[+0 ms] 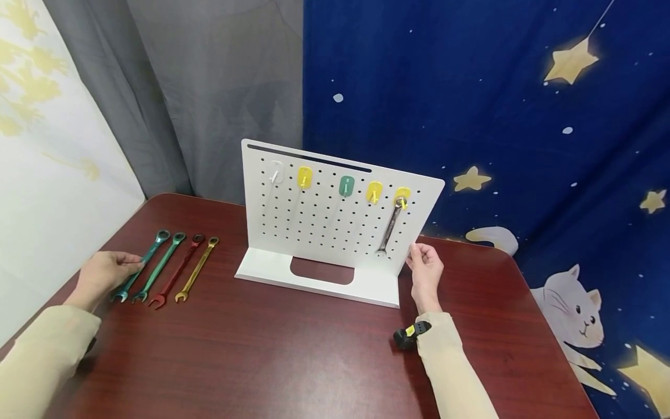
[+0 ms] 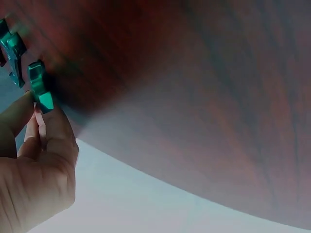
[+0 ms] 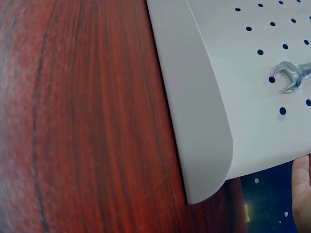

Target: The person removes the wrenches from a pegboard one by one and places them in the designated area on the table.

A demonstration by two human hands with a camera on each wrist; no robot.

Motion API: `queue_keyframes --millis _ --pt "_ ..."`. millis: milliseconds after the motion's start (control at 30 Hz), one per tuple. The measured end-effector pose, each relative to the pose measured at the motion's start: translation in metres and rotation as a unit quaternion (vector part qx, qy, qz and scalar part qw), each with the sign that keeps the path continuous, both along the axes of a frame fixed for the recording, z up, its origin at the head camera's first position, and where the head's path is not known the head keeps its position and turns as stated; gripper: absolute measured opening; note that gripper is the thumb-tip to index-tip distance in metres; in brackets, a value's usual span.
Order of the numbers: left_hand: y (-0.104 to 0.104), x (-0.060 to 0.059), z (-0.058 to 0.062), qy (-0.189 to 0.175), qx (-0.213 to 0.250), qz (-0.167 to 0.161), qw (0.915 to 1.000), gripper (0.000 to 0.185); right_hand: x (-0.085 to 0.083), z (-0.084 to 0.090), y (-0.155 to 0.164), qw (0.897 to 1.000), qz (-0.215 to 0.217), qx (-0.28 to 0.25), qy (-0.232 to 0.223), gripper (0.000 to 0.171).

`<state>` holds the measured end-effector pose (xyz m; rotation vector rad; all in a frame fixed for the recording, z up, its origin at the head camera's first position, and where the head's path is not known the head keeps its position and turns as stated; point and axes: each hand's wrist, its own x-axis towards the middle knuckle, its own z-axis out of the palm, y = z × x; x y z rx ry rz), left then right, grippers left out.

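A white pegboard stand [image 1: 324, 227] stands mid-table with several coloured hooks in a row. A silver wrench [image 1: 389, 228] hangs from the rightmost yellow hook [image 1: 402, 196]; its open end [image 3: 290, 77] shows in the right wrist view. My right hand [image 1: 417, 254] holds the board's right edge, and one fingertip [image 3: 302, 187] shows by that edge [image 3: 209, 145]. A teal wrench [image 1: 140, 265], a green wrench [image 1: 159, 266], a red wrench [image 1: 178, 269] and a gold wrench [image 1: 198, 267] lie side by side at the left. My left hand [image 1: 125, 265] pinches the teal wrench [image 2: 41, 92] on the table.
The dark red wooden table [image 1: 293, 361] stretches toward me, its left edge close to my left arm. A grey curtain [image 1: 209, 87] and a blue starry cloth [image 1: 471, 116] hang behind the board. A black wrist strap [image 1: 408, 336] sits on my right sleeve.
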<state>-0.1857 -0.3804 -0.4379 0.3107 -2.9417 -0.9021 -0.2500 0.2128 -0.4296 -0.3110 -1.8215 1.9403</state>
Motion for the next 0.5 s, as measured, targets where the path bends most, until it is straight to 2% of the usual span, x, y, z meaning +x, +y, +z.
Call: queue_keyframes --millis 167,500 --pt "0.0011 -0.0010 0.0009 0.005 -0.010 0.004 0.9999 0.031 -0.0008 -0.0003 -0.0003 1.000 -0.003 -0.014 0.008 0.009" --pt "0.0014 -0.0021 0.0019 0.014 -0.027 0.006 0.9995 0.027 -0.0009 -0.0005 -0.0005 1.000 -0.004 -0.018 0.015 0.008"
